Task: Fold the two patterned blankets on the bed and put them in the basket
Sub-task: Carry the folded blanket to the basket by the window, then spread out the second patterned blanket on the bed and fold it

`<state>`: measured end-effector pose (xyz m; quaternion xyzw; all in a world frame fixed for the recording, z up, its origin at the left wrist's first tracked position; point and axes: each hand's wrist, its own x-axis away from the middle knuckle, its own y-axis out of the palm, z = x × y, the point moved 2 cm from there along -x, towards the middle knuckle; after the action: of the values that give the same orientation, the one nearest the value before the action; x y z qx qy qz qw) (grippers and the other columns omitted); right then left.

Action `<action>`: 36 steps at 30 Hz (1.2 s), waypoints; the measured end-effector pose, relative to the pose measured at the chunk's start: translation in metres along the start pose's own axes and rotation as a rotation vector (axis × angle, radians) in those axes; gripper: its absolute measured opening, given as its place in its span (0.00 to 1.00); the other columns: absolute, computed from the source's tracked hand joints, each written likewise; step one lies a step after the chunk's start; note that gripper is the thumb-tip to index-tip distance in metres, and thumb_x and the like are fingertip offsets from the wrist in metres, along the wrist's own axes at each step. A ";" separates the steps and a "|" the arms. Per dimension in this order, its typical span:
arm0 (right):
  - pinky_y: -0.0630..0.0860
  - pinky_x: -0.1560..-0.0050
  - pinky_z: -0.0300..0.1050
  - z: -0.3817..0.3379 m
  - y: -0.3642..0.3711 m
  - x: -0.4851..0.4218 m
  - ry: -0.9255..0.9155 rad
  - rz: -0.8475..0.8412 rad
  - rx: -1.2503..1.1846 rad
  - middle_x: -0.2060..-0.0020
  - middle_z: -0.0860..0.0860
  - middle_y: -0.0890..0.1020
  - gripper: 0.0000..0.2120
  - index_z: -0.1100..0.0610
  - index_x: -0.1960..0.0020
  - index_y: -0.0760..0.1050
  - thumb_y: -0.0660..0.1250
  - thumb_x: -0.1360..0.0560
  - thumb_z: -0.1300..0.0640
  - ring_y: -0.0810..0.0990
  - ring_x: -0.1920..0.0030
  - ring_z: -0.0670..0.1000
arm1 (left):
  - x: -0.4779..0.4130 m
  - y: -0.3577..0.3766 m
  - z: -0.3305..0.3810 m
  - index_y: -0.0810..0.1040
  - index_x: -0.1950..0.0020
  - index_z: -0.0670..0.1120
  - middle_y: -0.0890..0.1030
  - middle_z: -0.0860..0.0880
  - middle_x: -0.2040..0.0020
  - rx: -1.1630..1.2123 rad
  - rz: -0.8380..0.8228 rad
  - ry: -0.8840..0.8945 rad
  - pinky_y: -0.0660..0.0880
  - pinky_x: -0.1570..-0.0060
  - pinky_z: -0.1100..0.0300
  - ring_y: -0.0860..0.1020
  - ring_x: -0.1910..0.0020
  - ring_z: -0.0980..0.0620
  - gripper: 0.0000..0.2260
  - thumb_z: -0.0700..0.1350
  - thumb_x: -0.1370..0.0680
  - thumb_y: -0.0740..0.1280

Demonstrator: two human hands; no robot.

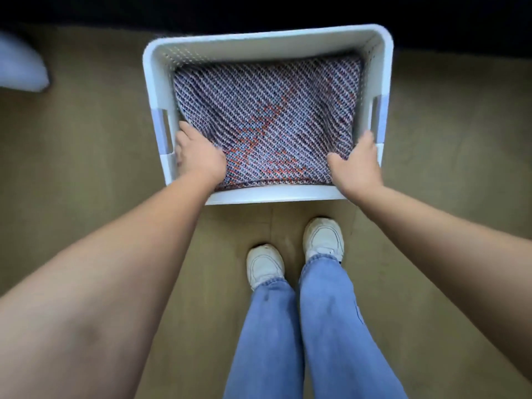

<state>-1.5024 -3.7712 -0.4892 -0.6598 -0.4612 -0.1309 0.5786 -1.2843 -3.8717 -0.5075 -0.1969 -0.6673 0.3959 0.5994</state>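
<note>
A white perforated plastic basket (259,43) stands on the floor in front of me. Inside it lies a folded patterned blanket (267,110), woven in blue, white and dark diagonal lines with orange-red marks. My left hand (198,156) is at the blanket's left near edge, fingers tucked down between the cloth and the basket wall. My right hand (358,162) holds the right near edge, thumb on top of the cloth and fingers down beside the wall. Only one blanket's surface shows; anything under it is hidden.
The basket sits on a tan wooden floor (86,168). My legs in blue jeans and white sneakers (324,237) stand just behind the basket's near rim. A pale blurred object (20,64) lies at far left. A dark area runs along the top.
</note>
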 end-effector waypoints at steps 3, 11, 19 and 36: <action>0.62 0.34 0.50 -0.019 -0.030 0.062 -0.039 -0.061 -0.042 0.31 0.60 0.64 0.28 0.62 0.29 0.57 0.62 0.26 0.58 0.65 0.32 0.59 | 0.058 -0.033 0.015 0.51 0.27 0.37 0.59 0.40 0.28 -0.030 -0.069 0.105 0.60 0.32 0.47 0.58 0.29 0.41 0.31 0.44 0.24 0.62; 0.66 0.36 0.51 -0.078 -0.167 0.199 -0.174 0.039 -0.114 0.36 0.59 0.70 0.20 0.61 0.36 0.66 0.62 0.27 0.59 0.68 0.36 0.60 | 0.200 -0.159 0.080 0.66 0.37 0.40 0.71 0.41 0.39 -0.097 -0.141 0.606 0.68 0.40 0.47 0.68 0.37 0.42 0.19 0.46 0.25 0.62; 0.61 0.34 0.47 -0.044 -0.308 0.355 -0.239 0.337 -0.106 0.31 0.55 0.67 0.24 0.60 0.30 0.62 0.59 0.25 0.58 0.64 0.31 0.56 | 0.380 -0.259 0.151 0.66 0.34 0.42 0.71 0.44 0.35 -0.353 0.046 1.193 0.65 0.38 0.53 0.66 0.35 0.46 0.19 0.46 0.24 0.61; 0.67 0.36 0.50 0.325 -0.324 0.923 0.532 1.027 -0.214 0.33 0.58 0.70 0.24 0.58 0.30 0.63 0.60 0.25 0.55 0.69 0.35 0.61 | 1.001 -0.139 -0.002 0.64 0.31 0.42 0.69 0.41 0.33 -0.709 -0.174 2.150 0.69 0.39 0.51 0.70 0.35 0.41 0.22 0.49 0.23 0.60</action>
<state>-1.3676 -3.0927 0.2752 -0.7980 0.0943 -0.0406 0.5938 -1.4574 -3.2179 0.2433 -0.5461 0.1075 -0.2325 0.7976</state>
